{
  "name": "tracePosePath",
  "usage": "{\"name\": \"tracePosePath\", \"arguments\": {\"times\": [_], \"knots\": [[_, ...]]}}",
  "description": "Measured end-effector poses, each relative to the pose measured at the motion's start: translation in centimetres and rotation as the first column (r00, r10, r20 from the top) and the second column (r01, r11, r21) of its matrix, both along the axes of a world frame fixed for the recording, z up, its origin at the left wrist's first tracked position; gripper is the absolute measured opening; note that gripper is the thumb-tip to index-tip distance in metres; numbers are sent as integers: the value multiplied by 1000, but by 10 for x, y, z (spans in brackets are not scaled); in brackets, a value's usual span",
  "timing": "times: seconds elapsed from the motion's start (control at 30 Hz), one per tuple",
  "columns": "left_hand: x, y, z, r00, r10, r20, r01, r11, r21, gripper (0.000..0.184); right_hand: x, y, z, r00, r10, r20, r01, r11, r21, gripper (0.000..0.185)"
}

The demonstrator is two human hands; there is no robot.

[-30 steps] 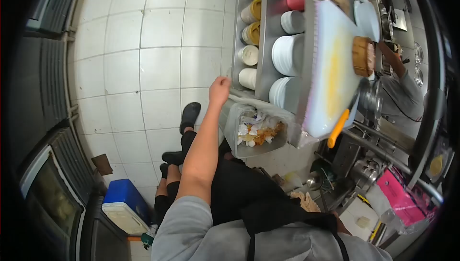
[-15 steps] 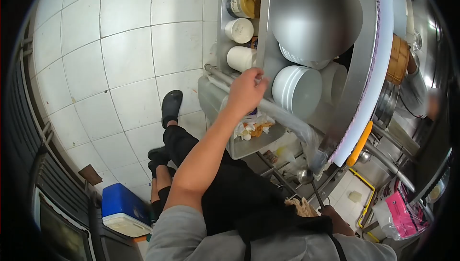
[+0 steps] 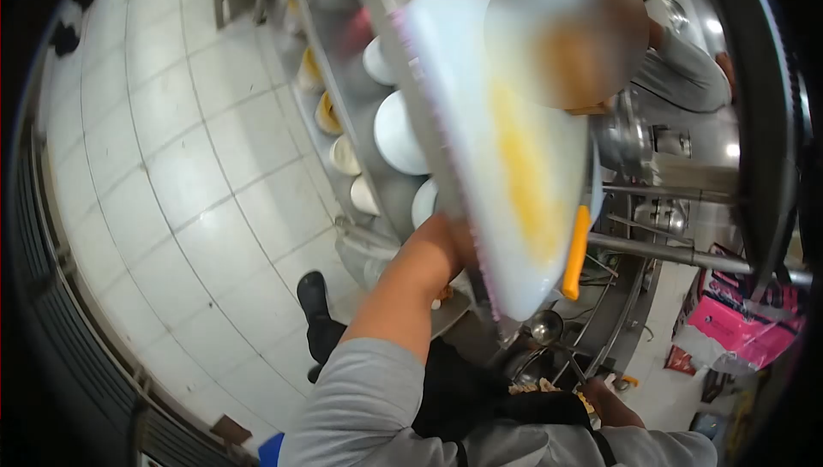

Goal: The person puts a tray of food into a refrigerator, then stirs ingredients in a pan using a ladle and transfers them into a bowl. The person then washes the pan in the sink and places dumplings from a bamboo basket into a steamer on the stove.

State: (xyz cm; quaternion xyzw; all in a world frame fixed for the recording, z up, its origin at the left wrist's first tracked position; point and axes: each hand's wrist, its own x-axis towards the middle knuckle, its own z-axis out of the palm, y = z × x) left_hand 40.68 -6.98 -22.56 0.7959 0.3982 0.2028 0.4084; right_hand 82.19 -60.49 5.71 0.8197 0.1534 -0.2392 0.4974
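My left hand (image 3: 453,240) reaches in beneath the front edge of the counter, by the white round containers (image 3: 401,133) on the shelf below. Its fingers are hidden behind that edge. Low on the right, my right hand (image 3: 607,405) is closed around the handle of a metal ladle (image 3: 545,326), whose bowl points away from me. A white cutting board (image 3: 463,81) with a yellow smear lies on the counter above my left hand. Along the board's right side is a bright orange handle (image 3: 577,253); its other end cannot be made out.
White tubs (image 3: 345,155) line a lower shelf on the left. A grey plastic bin (image 3: 364,257) hangs near my left forearm. Metal rails (image 3: 677,253) cross on the right, near a pink package (image 3: 729,321). A person's grey sleeve (image 3: 686,73) shows across the counter.
My view has swung up and toward the counter, bringing the cutting board into the middle. My left hand has moved from in front of the shelf to under the counter edge. The ladle remains in my right hand.
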Motion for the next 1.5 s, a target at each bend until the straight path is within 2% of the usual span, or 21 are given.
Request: {"name": "tracePosePath", "arguments": {"times": [0.1,0.23,0.3,0.43,0.6,0.73,0.93,1.0,1.03,1.07,1.1,1.13,1.17,1.2,1.23,1.27,1.3,1.33,1.37,1.4,1.5], "knots": [[16,1,-8,998,27,-51,-29,999,-45,35,-42,4,1,987,122,-107,-124,992,-7,30],[31,1,-18,993,96,-67,-105,982,-157,36,-48,-16,-8,999,-53,-7,53,990,129,35],[38,0,-24,988,147,-48,-155,959,-239,36,-15,-54,-26,996,60,-62,-55,995,77,38],[43,1,-42,929,365,56,-294,824,-484,38,-48,-49,-21,998,64,7,-64,967,246,38],[25,-2,-50,605,758,245,-149,409,-900,39,-71,-49,-18,1000,8,-30,4,924,381,36],[-12,-16,-42,357,906,229,49,226,-973,41,-79,-37,-18,993,81,-81,-35,888,459,33],[-98,-65,-10,324,911,256,170,210,-963,43,-61,-65,-44,992,9,-126,54,874,482,32],[-133,-92,16,415,847,332,73,333,-940,43,-77,-54,-37,990,-21,-140,92,842,531,33],[-151,-102,14,509,727,460,17,526,-850,50,-72,-60,-50,989,36,-142,51,826,561,32],[-164,-120,44,548,817,179,-216,345,-913,52,-70,-62,-53,987,28,-157,70,808,586,31],[-197,-134,0,563,801,201,-291,420,-860,56,-71,-63,-54,984,25,-174,87,791,606,30],[-220,-147,3,494,853,167,-285,341,-896,61,-75,-62,-54,982,26,-188,99,774,626,30],[-272,-146,-85,469,856,219,-476,453,-754,70,-76,-61,-51,979,30,-200,108,757,644,30],[-284,-182,-38,540,813,-218,-819,448,-360,58,-73,-68,-51,977,34,-212,117,743,659,30],[-293,-211,1,487,775,-404,-844,537,13,53,-64,-80,-65,972,-40,-230,193,693,695,30],[-305,-238,37,536,655,-533,-734,673,88,51,-54,-83,-81,962,-106,-250,258,640,724,30],[-296,-270,96,448,556,-700,-582,776,244,50,-43,-90,-96,947,-163,-277,319,584,747,30],[-328,-295,79,453,437,-777,-270,898,347,41,-38,-96,-103,946,-181,-268,323,540,777,30],[-354,-320,72,405,383,-830,77,891,448,32,-33,-92,-96,947,-194,-255,319,497,807,31],[-350,-343,83,398,280,-873,192,906,378,33,-27,-86,-91,947,-207,-244,314,451,835,31],[-291,-371,97,389,-24,-921,199,978,58,37,4,-78,-90,832,-350,-430,525,245,815,29]]}}
